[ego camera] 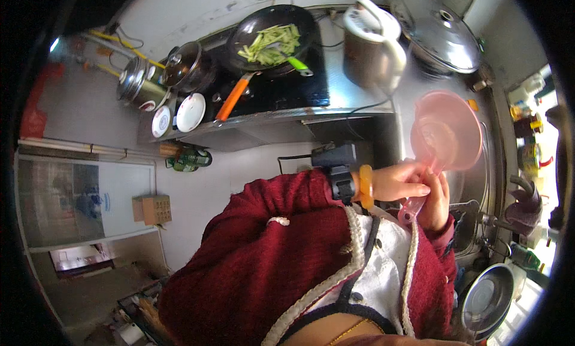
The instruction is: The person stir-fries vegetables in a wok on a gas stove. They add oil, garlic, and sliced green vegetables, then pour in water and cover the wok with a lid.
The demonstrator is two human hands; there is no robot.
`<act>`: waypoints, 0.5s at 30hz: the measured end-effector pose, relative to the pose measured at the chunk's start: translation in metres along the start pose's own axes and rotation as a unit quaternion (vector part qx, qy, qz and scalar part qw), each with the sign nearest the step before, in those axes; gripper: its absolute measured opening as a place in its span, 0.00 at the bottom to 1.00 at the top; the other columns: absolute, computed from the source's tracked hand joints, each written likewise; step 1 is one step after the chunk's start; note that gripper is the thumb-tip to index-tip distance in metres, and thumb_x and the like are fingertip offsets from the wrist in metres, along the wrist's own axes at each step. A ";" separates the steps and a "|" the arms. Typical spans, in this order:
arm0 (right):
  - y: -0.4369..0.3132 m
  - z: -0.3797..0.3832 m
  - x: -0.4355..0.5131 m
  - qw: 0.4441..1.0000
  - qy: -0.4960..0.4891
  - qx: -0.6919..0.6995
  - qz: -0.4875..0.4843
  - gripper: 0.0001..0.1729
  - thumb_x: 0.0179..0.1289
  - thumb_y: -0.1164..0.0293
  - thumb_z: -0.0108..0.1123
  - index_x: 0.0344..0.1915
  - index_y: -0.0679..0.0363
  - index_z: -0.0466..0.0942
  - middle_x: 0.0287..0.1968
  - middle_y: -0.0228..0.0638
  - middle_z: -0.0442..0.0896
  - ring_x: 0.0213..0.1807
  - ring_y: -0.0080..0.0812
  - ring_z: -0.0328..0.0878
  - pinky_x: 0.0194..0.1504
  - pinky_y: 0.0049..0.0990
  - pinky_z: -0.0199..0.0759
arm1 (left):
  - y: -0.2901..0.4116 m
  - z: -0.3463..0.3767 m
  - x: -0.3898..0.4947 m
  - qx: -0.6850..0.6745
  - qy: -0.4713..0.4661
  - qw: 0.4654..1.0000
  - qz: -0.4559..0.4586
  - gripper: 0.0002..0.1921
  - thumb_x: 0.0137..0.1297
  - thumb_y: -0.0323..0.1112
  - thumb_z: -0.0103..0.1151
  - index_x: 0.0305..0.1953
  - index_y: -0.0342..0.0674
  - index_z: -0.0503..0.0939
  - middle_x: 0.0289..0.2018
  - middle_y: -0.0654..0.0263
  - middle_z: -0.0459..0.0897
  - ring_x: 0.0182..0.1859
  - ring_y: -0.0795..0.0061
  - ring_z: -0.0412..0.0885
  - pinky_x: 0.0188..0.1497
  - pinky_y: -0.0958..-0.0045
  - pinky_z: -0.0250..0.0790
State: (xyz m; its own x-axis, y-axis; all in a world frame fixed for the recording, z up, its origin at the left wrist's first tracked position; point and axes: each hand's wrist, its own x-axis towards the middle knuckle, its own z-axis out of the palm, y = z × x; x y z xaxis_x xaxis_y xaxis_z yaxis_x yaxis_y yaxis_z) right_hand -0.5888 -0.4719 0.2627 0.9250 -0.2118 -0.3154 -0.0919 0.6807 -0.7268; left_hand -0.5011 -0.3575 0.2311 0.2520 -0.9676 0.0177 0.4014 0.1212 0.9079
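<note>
A translucent pink plastic water dipper [447, 130] is held out in front of my body, over the steel counter at the right. My left hand [397, 182], with a black watch and an amber-coloured bangle at its wrist, grips the handle near the bowl. Around the same handle [411, 209], a little closer to my chest, my right hand [435, 202] is closed. The bowl's mouth faces up towards me; whether it holds water, I cannot tell.
A wok [238, 40] with green vegetable strips [269, 43] and a green-handled spatula [298, 65] sits on the black stove [287, 94]; its orange handle [233, 99] juts past the front edge. A white-lidded appliance [373, 58], a lidded steel pan [444, 36], a faucet [494, 220] and a steel basin [489, 296] stand rightward.
</note>
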 end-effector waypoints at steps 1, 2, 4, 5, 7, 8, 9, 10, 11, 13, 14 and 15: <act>-0.003 0.012 0.005 0.999 -0.020 -0.049 -0.004 0.15 0.65 0.72 0.43 0.49 0.69 0.65 0.46 0.51 0.75 0.46 0.39 0.75 0.48 0.33 0.70 | 0.004 -0.009 -0.010 -0.019 0.004 1.000 0.019 0.16 0.65 0.37 0.50 0.50 0.36 0.67 0.36 0.69 0.74 0.39 0.83 0.72 0.41 0.79 0.67; -0.002 0.031 0.013 0.997 -0.029 -0.072 0.015 0.14 0.65 0.72 0.44 0.48 0.69 0.66 0.44 0.49 0.75 0.43 0.37 0.75 0.46 0.32 0.70 | 0.013 -0.027 -0.032 -0.032 -0.006 0.999 -0.020 0.15 0.65 0.38 0.49 0.49 0.36 0.69 0.35 0.69 0.75 0.38 0.82 0.73 0.42 0.78 0.68; 0.003 0.063 0.036 0.991 -0.070 -0.114 0.020 0.13 0.64 0.72 0.47 0.46 0.67 0.66 0.36 0.40 0.76 0.35 0.33 0.77 0.41 0.31 0.72 | 0.025 -0.068 -0.081 -0.065 0.004 0.997 -0.051 0.14 0.66 0.40 0.48 0.44 0.35 0.73 0.35 0.67 0.77 0.35 0.78 0.77 0.42 0.74 0.71; 0.009 0.080 0.049 0.992 -0.041 -0.119 0.017 0.13 0.63 0.71 0.48 0.45 0.67 0.67 0.29 0.36 0.74 0.27 0.30 0.75 0.34 0.27 0.74 | 0.028 -0.087 -0.104 -0.071 0.036 0.995 -0.059 0.14 0.66 0.39 0.47 0.46 0.36 0.72 0.35 0.67 0.78 0.36 0.79 0.77 0.43 0.75 0.71; 0.010 0.113 0.084 0.976 -0.031 -0.209 0.045 0.13 0.63 0.70 0.49 0.44 0.67 0.68 0.25 0.32 0.71 0.22 0.25 0.71 0.24 0.23 0.72 | 0.028 -0.125 -0.149 -0.101 0.118 0.987 -0.031 0.14 0.66 0.39 0.46 0.47 0.37 0.71 0.33 0.67 0.78 0.35 0.79 0.77 0.42 0.76 0.71; 0.007 0.126 0.100 0.965 -0.049 -0.254 0.041 0.13 0.62 0.70 0.49 0.43 0.66 0.68 0.24 0.31 0.70 0.20 0.23 0.70 0.21 0.21 0.70 | 0.025 -0.142 -0.166 -0.118 0.153 0.980 -0.050 0.14 0.66 0.40 0.45 0.47 0.38 0.71 0.33 0.66 0.78 0.35 0.78 0.77 0.42 0.76 0.71; 0.013 0.145 0.117 0.953 -0.063 -0.292 0.041 0.13 0.62 0.70 0.49 0.43 0.66 0.69 0.24 0.31 0.70 0.19 0.22 0.68 0.18 0.20 0.68 | 0.019 -0.163 -0.191 -0.136 0.184 0.972 -0.058 0.14 0.67 0.40 0.45 0.47 0.38 0.71 0.32 0.66 0.78 0.34 0.78 0.77 0.42 0.76 0.72; 0.016 0.161 0.133 0.922 -0.104 -0.373 0.025 0.12 0.61 0.69 0.50 0.42 0.65 0.70 0.24 0.29 0.70 0.18 0.21 0.68 0.17 0.20 0.65 | 0.012 -0.180 -0.213 -0.146 0.221 0.962 -0.072 0.13 0.67 0.40 0.44 0.46 0.39 0.71 0.32 0.66 0.78 0.35 0.77 0.77 0.42 0.75 0.72; 0.022 0.178 0.146 0.944 -0.060 -0.321 0.044 0.12 0.61 0.68 0.51 0.40 0.65 0.70 0.23 0.28 0.70 0.17 0.20 0.67 0.16 0.19 0.62 | 0.006 -0.198 -0.236 -0.157 0.249 0.954 -0.066 0.13 0.67 0.39 0.44 0.45 0.39 0.72 0.32 0.65 0.78 0.35 0.77 0.77 0.42 0.74 0.72; 0.027 0.209 0.177 0.915 -0.083 -0.389 0.065 0.11 0.60 0.68 0.52 0.37 0.65 0.71 0.21 0.28 0.69 0.16 0.20 0.65 0.16 0.20 0.61 | -0.005 -0.229 -0.279 -0.226 0.356 0.902 -0.090 0.13 0.66 0.40 0.43 0.45 0.38 0.72 0.33 0.63 0.78 0.36 0.73 0.77 0.42 0.72 0.72; 0.031 0.221 0.191 0.893 -0.099 -0.435 0.066 0.10 0.60 0.68 0.52 0.36 0.65 0.71 0.20 0.29 0.69 0.15 0.21 0.65 0.16 0.20 0.62 | -0.006 -0.244 -0.298 -0.295 0.391 0.869 -0.067 0.15 0.66 0.42 0.43 0.44 0.37 0.71 0.33 0.62 0.78 0.36 0.71 0.77 0.43 0.69 0.72; 0.032 0.231 0.206 0.872 -0.137 -0.465 0.065 0.10 0.60 0.68 0.52 0.35 0.65 0.72 0.19 0.29 0.69 0.14 0.21 0.65 0.16 0.20 0.62 | -0.004 -0.255 -0.315 -0.356 0.452 0.814 -0.075 0.17 0.66 0.44 0.43 0.44 0.36 0.71 0.34 0.60 0.78 0.37 0.68 0.77 0.44 0.67 0.72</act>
State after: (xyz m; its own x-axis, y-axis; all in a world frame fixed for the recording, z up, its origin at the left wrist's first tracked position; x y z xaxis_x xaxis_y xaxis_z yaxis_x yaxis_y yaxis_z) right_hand -0.3158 -0.3316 0.3157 0.9261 0.0873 -0.3671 -0.3441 -0.2041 -0.9165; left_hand -0.3575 0.0031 0.1155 0.5687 -0.4635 -0.6795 0.8154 0.4259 0.3919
